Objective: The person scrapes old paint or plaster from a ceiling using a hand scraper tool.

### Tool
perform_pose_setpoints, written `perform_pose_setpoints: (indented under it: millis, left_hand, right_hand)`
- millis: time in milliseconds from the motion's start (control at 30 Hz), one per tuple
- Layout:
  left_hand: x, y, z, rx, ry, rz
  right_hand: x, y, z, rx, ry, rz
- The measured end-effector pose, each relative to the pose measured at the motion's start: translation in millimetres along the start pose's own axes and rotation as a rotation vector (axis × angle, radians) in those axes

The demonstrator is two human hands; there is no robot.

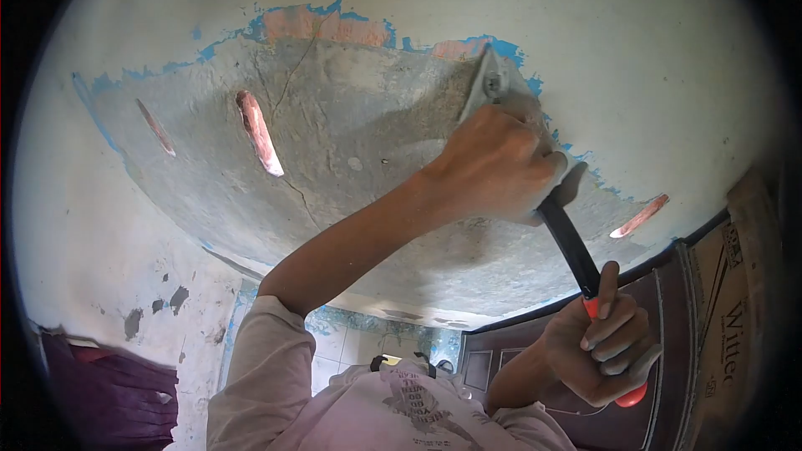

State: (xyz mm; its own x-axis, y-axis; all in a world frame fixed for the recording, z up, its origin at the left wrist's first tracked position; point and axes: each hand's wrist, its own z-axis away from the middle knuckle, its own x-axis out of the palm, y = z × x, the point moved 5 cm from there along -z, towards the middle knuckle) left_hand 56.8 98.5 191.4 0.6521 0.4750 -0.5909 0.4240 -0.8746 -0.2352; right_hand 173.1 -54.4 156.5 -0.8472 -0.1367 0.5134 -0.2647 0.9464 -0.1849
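Observation:
A scraper with a grey metal head (489, 75), a black shaft (572, 242) and a red grip (632, 394) slants across the right half of the view. Close behind its head, my left hand (501, 154) is closed around the tool. My right hand (606, 338) wraps the red grip lower down, its index finger lying along the handle. The head overlaps the top edge of a bare grey patch (359, 134) in the wall's pale paint. Blue paint flecks (505, 48) and reddish exposed strips (330, 27) border that edge.
Long slots (261, 134) cut through the wall, and a crack runs beside one. At lower right are a dark brown door (576, 359) and a cardboard box (718, 326). A purple cloth (109, 392) hangs at lower left. White floor tiles (330, 342) show below.

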Motion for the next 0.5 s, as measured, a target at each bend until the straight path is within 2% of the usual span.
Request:
perform_pose_setpoints:
  millis: [100,300,333,400,467,500]
  left_hand:
    - [-3,-9,15,-0.004,0.058,0.02]
    - [-12,-8,15,-0.01,0.043,0.02]
    - [-11,-8,15,0.033,0.111,-0.016]
    - [-9,-7,15,-0.01,-0.042,-0.047]
    - [-5,-5,11,-0.065,-0.19,-0.098]
    - [-3,-2,8,-0.022,-0.192,-0.099]
  right_hand:
    - [1,7,12,0.007,-0.004,-0.005]
    - [4,15,18,0.034,0.046,-0.057]
    - [4,17,18,0.052,0.038,-0.052]
    - [-10,16,25,0.118,-0.058,-0.079]
    - [-30,9,28,0.129,-0.139,0.134]
    - [-38,5,27,0.134,-0.184,0.234]
